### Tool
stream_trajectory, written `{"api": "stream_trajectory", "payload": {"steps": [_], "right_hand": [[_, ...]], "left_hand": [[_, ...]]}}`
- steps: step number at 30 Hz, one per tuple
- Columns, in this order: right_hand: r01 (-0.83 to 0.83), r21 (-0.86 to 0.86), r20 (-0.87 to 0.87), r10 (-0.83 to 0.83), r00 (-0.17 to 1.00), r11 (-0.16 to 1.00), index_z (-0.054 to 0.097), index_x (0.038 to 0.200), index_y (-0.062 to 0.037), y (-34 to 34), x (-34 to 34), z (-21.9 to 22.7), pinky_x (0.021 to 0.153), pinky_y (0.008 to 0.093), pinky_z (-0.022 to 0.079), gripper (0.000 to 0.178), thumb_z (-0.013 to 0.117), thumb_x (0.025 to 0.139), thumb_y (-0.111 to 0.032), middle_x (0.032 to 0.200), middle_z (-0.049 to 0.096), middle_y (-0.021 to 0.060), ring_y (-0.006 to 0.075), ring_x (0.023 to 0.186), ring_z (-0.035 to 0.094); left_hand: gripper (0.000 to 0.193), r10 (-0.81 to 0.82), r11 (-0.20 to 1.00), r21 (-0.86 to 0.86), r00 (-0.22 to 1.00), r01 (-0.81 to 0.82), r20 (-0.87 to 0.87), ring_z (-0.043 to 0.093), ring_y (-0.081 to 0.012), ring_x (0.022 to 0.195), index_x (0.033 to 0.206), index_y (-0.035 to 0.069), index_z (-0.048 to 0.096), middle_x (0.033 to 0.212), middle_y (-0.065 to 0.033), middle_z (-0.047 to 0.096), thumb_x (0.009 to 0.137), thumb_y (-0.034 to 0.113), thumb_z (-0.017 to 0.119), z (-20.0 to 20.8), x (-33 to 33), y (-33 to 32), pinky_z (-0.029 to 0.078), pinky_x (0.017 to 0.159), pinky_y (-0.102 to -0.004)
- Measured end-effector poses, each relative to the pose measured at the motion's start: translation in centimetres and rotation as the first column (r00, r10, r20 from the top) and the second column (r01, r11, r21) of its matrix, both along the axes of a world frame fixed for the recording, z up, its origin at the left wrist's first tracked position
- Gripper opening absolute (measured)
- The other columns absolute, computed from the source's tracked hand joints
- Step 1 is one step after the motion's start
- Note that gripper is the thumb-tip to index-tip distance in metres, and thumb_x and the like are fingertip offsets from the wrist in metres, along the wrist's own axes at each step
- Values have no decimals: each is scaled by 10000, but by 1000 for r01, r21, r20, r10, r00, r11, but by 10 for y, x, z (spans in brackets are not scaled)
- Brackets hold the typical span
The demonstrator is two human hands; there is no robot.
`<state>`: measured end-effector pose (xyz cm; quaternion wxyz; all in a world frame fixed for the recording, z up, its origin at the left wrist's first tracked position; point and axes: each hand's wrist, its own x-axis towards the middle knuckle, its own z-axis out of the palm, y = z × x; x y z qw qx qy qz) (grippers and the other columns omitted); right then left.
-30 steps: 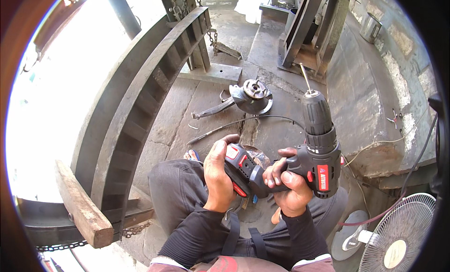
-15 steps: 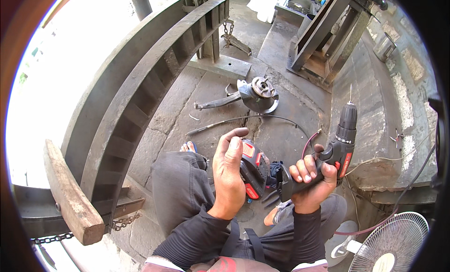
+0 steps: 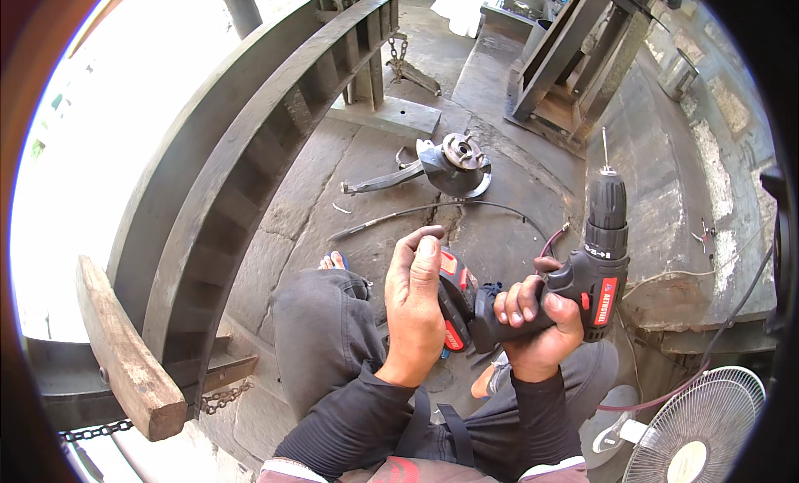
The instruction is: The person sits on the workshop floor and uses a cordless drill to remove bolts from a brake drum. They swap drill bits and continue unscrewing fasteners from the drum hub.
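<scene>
A black and red cordless drill [image 3: 607, 221] is in my right hand [image 3: 545, 337], whose fingers wrap round its grip. The drill stands nearly upright, chuck up, with a thin bit [image 3: 606, 150] in it. My left hand [image 3: 416, 312] closes on a black and red battery pack [image 3: 452, 283], partly covered by the palm and thumb. The pack is up against the foot of the drill's grip; whether it is seated there I cannot tell. Both are over my lap, between my knees.
Beyond my knees, a wheel hub with its arm [image 3: 454, 162] and a black cable [image 3: 433, 206] lie on the concrete floor. A curved steel beam [image 3: 241, 183] and wooden piece [image 3: 125, 350] stand left. At right are a fan [image 3: 695, 433] and a steel frame [image 3: 566, 75].
My right hand has tilted the drill and brought the foot of its grip leftward to the battery pack. The gap between them has closed. My left hand has shifted slightly right.
</scene>
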<state>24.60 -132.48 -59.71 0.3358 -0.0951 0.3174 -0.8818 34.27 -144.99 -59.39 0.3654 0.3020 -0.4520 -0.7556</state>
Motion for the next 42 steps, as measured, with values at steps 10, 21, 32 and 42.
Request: {"api": "stream_trajectory", "payload": {"steps": [10, 21, 32, 42], "right_hand": [[60, 99, -50, -55, 997, 993, 557, 1316, 17, 0, 2, 9, 603, 413, 465, 568, 661, 817, -236, 663, 500, 55, 214, 569, 527], [12, 79, -107, -4, 994, 997, 549, 1325, 13, 3, 2, 14, 645, 417, 474, 555, 655, 837, -230, 690, 509, 61, 215, 609, 543], [16, 67, 16, -17, 1000, 998, 542, 1338, 16, 0, 2, 11, 644, 411, 469, 551, 650, 854, -224, 691, 515, 61, 212, 608, 542], [14, 41, -80, -11, 997, 999, 556, 1339, 15, 2, 1, 12, 632, 422, 479, 561, 670, 847, -228, 680, 516, 63, 212, 597, 543]], "left_hand": [[424, 16, 993, -119, 998, -8, 68, 567, -131, 1057, 1269, -15, 657, 1159, -59, 636, 1141, 361, 508, 5, -4, 2, 446, 985, -278], [455, 9, 995, -103, 997, 0, 82, 596, -147, 1046, 1285, -5, 659, 1188, -75, 632, 1141, 379, 462, 6, -1, 1, 494, 964, -297], [462, -15, 981, -188, 988, 44, 153, 565, -166, 1098, 1236, -28, 681, 1174, -81, 653, 1126, 339, 424, 9, -1, 2, 428, 1017, -312], [383, 29, 978, -206, 998, -16, 59, 575, -102, 962, 1202, -29, 701, 1017, -32, 664, 1127, 298, 516, 14, 0, 2, 447, 919, -251]]}}
